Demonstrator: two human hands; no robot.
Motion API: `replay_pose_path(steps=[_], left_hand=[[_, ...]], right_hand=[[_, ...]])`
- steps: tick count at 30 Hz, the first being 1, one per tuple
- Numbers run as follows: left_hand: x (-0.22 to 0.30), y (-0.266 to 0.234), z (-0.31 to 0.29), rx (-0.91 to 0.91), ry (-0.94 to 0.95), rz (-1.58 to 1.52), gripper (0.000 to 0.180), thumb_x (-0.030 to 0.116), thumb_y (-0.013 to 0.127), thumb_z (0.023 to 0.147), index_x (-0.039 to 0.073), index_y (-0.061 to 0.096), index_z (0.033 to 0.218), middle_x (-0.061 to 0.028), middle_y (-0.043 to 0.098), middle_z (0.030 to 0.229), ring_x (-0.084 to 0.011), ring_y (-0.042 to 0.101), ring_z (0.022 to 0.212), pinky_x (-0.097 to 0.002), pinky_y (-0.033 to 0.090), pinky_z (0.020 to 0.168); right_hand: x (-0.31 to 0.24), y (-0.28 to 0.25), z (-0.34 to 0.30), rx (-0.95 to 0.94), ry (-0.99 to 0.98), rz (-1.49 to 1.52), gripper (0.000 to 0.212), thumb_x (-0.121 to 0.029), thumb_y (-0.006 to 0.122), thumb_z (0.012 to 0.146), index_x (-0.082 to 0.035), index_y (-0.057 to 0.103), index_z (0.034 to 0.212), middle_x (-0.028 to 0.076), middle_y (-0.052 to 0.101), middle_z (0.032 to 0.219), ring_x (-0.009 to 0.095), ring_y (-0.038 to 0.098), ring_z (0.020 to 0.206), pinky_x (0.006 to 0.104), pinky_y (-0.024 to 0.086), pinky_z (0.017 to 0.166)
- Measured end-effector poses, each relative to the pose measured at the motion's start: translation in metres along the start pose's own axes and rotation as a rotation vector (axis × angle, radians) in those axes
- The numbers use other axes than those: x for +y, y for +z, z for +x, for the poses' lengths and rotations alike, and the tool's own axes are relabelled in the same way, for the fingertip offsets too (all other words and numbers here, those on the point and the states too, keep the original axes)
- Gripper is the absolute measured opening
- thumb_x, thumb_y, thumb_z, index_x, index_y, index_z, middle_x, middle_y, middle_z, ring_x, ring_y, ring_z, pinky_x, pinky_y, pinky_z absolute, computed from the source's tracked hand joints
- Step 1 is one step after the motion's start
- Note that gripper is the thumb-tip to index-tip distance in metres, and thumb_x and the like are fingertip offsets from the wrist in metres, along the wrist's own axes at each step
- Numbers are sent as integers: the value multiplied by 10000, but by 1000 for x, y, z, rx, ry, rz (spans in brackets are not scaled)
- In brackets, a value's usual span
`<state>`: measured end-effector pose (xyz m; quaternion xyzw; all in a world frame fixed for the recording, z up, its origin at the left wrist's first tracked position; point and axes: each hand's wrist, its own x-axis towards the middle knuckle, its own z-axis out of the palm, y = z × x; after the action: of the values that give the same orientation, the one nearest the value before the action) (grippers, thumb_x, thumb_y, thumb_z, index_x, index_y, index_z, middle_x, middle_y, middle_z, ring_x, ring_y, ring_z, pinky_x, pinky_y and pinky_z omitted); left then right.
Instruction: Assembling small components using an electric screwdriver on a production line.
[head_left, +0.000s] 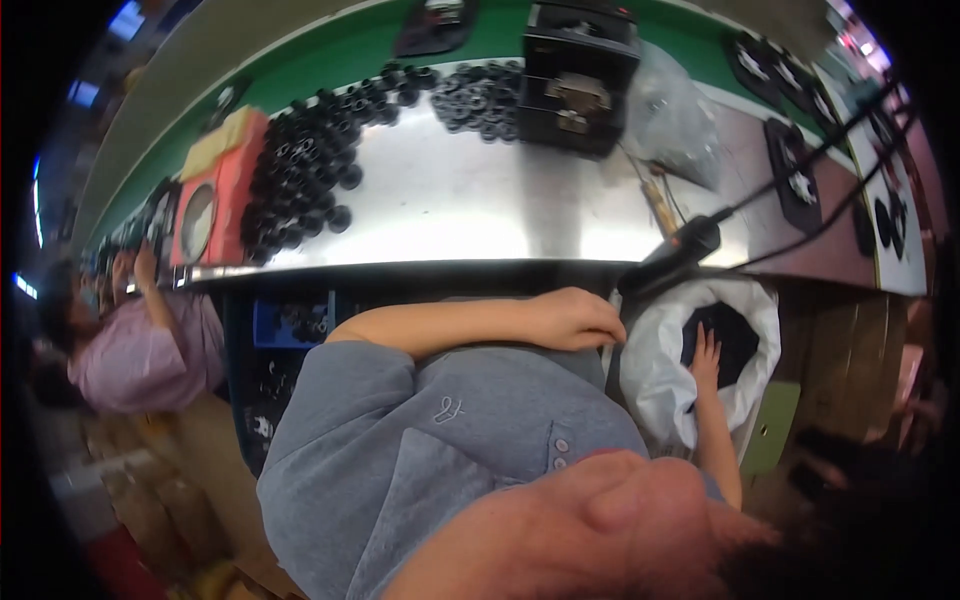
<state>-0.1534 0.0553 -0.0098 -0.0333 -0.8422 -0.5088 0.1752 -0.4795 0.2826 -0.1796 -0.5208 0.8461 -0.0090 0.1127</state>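
Note:
My left hand [575, 318] is held across my body just below the bench edge. Its fingers are curled together near the left side of a white bag [642, 385], and I cannot make out whether anything is between them. Inside the mouth of that bag, my right hand [706, 358] lies with its fingers stretched and slightly apart on a dark mass [735, 345]. Single pieces of that mass cannot be told apart. Above the bag, a black corded hand tool [675, 255] rests over the bench edge.
Black round parts [310, 165] and black ring-like parts [478, 98] cover the bench's [430, 205] left and back. A black box-shaped device [580, 75] stands behind, beside a clear plastic bag [670, 125]. A coral frame [215, 200] and a co-worker [150, 345] are at left; a blue bin [290, 322] is below.

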Motion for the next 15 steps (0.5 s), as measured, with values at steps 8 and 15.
replay_pose_path(steps=[8,15], left_hand=[[-4,39,35,-96,113,-60,148,86,587,831,34,637,960,-103,632,887,-266,609,835,-357,484,703],[-15,56,54,-210,158,-106,150,76,602,814,32,628,955,-106,631,899,-275,611,848,-359,483,732]], right_hand=[[-33,-24,-4,163,2,20,901,-353,719,661,-294,248,1427,88,325,1416,376,347,1243,524,384,932],[-45,-36,-17,181,35,34,510,-345,642,759,-224,500,1233,193,490,1134,375,557,967,457,489,741]])
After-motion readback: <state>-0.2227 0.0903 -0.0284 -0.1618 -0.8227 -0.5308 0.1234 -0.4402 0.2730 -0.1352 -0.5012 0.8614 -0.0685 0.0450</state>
